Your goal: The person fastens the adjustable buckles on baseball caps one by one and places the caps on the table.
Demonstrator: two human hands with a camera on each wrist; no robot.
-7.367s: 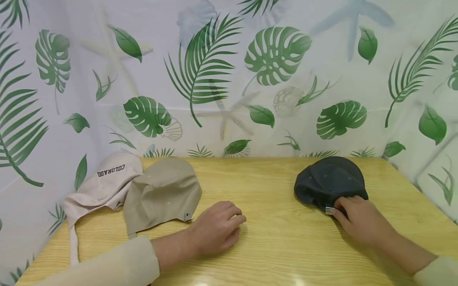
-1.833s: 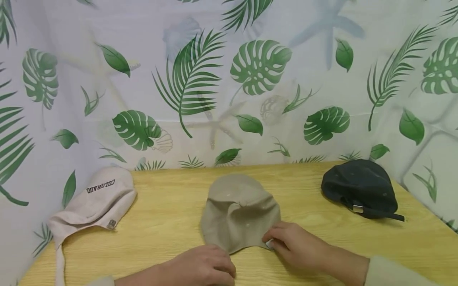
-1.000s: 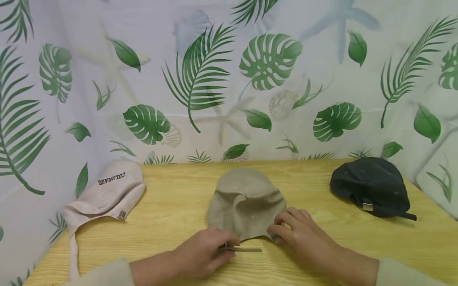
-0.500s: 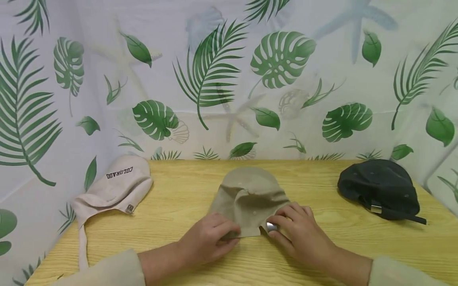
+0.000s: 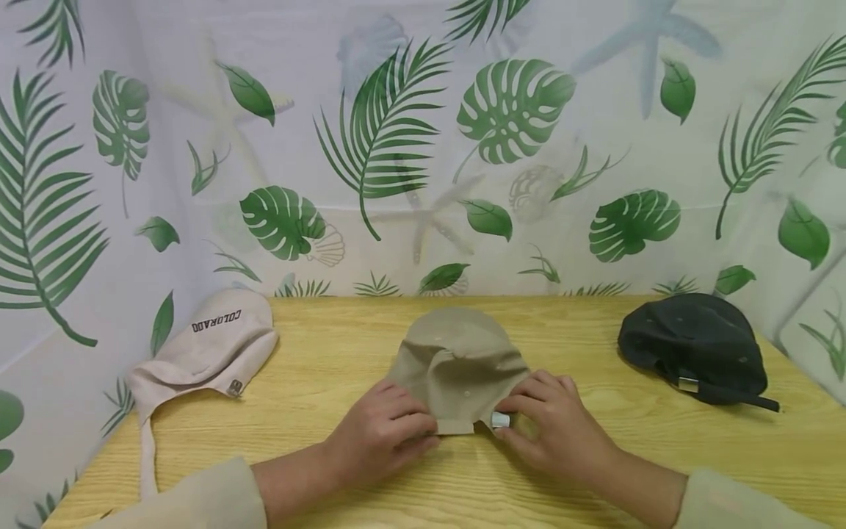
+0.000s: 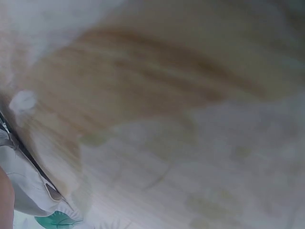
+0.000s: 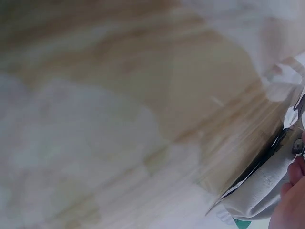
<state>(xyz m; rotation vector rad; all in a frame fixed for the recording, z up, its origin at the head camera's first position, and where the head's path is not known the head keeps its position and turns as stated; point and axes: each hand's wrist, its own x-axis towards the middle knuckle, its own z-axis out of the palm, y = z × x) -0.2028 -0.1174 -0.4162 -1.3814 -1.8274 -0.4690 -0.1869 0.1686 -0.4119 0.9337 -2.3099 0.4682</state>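
A khaki baseball cap lies at the middle of the table, its back edge toward me. My left hand holds the left part of that edge between curled fingers and thumb. At the right part, my right hand pinches the cap beside its silver buckle. Both hands' fingertips hide bits of the edge, and the loose strap end is out of sight. In the left wrist view a piece of the khaki cap shows at the lower left; the right wrist view catches my right hand against it.
To the left lies a pale cap lettered COLORADO, its strap hanging toward me. A black cap with a silver buckle sits at the right of the wooden table. Behind stands a leaf-printed cloth.
The khaki cap went from beside the pale cap to the middle; the black cap shifted right and was let go. The left hand took the strap, then moved to the cap's edge.
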